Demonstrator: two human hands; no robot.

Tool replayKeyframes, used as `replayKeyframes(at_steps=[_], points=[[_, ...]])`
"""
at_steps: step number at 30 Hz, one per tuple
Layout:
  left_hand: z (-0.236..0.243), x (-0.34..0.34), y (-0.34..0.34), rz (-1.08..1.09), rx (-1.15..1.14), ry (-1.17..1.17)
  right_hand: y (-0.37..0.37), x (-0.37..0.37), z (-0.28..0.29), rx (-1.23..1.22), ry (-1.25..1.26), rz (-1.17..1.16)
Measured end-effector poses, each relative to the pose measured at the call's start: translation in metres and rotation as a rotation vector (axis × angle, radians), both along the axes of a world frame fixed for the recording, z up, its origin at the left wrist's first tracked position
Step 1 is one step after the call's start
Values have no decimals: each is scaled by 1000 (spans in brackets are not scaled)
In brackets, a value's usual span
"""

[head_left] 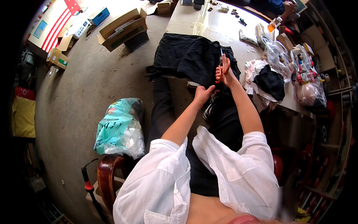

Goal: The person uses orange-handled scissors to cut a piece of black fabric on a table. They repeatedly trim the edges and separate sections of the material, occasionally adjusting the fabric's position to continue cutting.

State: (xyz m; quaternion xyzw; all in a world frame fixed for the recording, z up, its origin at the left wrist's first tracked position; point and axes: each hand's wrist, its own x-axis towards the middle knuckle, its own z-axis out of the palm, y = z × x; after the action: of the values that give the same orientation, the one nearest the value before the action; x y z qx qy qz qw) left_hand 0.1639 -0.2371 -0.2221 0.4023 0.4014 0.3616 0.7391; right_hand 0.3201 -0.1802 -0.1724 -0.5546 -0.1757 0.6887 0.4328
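A wide piece of black cloth (186,54) lies over the near end of the table and hangs past its edge. My right hand (228,79) is closed around a pair of scissors with orange handles (225,67). The blades point away from me and lie against the cloth near its right side, so how far they are apart is hard to see. Lower down, my left hand (203,95) pinches the hanging near edge of the cloth between thumb and fingers. More black fabric (230,59) shows just to the right of the blades.
Right of the cloth, a white and black cloth heap (270,82) and clear plastic bags (278,56) crowd the pale table (209,28). A turquoise bag (117,125) stands by the wooden chair arm (108,175). Cardboard boxes (125,30) sit beyond. Another person's hand (289,8) shows far right.
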Motion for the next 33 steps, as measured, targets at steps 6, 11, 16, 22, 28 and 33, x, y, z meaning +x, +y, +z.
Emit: replayKeyframes(at_steps=[6,11,16,22,28,33], points=[[23,-14,6,36,-212,-165,-5,8,1,-6,82,73],[28,-27,41,149,5,13,-28,8,18,-71,221,157],[44,-21,60,307,-50,-571,-42,1,25,-33,185,150],[36,-16,66,282,-103,-827,-44,-9,32,-11,225,150],[47,-11,48,255,-210,-823,-25,-18,33,-3,143,108],[48,-13,37,160,-134,-825,10,-8,26,-27,198,130]])
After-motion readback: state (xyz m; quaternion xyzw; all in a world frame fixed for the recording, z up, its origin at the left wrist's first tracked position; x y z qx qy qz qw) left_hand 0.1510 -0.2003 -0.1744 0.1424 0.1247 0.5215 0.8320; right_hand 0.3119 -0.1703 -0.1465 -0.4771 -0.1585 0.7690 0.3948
